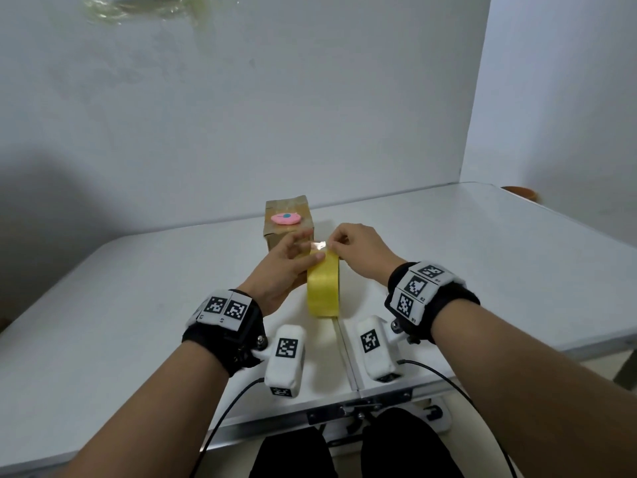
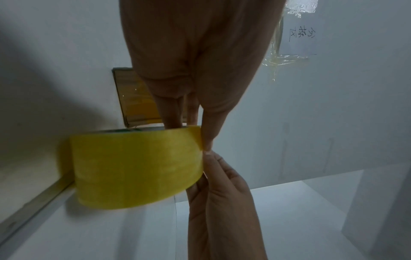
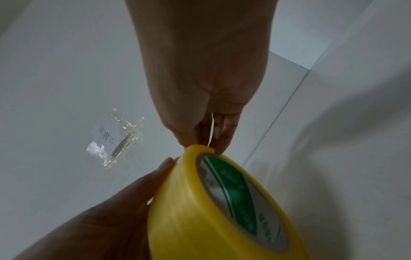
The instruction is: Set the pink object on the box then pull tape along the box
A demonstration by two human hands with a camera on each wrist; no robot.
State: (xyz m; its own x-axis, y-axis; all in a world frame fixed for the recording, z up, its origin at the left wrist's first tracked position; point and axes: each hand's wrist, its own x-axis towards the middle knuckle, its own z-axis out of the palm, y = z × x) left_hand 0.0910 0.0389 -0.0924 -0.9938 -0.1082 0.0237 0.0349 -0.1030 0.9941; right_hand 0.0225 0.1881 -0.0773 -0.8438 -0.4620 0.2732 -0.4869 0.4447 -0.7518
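A big roll of yellow tape [image 1: 323, 288] stands on edge at the middle of the white table [image 1: 482, 253]. My left hand [image 1: 286, 267] grips the roll [image 2: 138, 168] from its left side, thumb on the top. My right hand [image 1: 348, 244] pinches the loose clear end of the tape [image 1: 319, 245] at the top of the roll [image 3: 200, 211]; in the right wrist view a thin strip of tape [image 3: 211, 128] runs up between its fingers. Just behind stands a small taped cardboard box [image 1: 287, 222] with a pink blob [image 1: 285, 219] on top.
A white wall [image 1: 241, 115] stands right behind the table, with a paper note [image 3: 109, 135] taped to it. The table has a seam down its middle [image 1: 344, 346] and a latch [image 1: 358, 407] at the near edge. An orange object [image 1: 522, 193] shows past the far right corner.
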